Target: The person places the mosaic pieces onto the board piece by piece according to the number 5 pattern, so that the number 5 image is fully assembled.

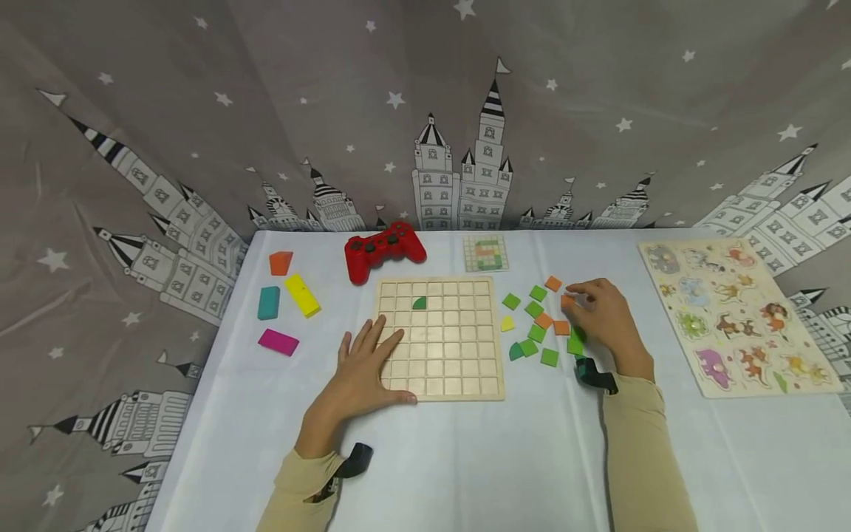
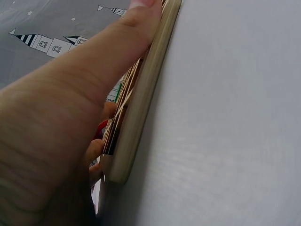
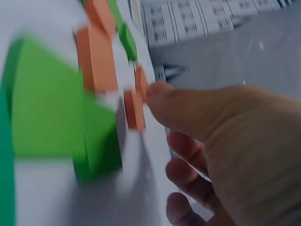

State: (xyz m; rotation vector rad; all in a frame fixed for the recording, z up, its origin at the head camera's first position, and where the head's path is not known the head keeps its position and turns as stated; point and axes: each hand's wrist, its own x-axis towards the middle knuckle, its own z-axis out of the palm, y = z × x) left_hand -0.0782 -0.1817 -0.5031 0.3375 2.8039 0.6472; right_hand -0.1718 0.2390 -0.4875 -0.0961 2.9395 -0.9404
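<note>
White cloth covers the table (image 1: 465, 458), with a castle-print backdrop behind. At mid-frame we press our left hand (image 1: 362, 373) flat, fingers straight, on the wooden grid board (image 1: 439, 336). Right of it, our right hand (image 1: 601, 314) pinches an orange tile (image 1: 567, 301) among scattered green and orange tiles.

A child's play corner at home: a castle-and-star curtain (image 1: 425, 111) backs a white-covered desk (image 1: 465, 458) holding an animal puzzle (image 1: 734, 314), coloured blocks (image 1: 286, 303) and a red game controller (image 1: 382, 250).
</note>
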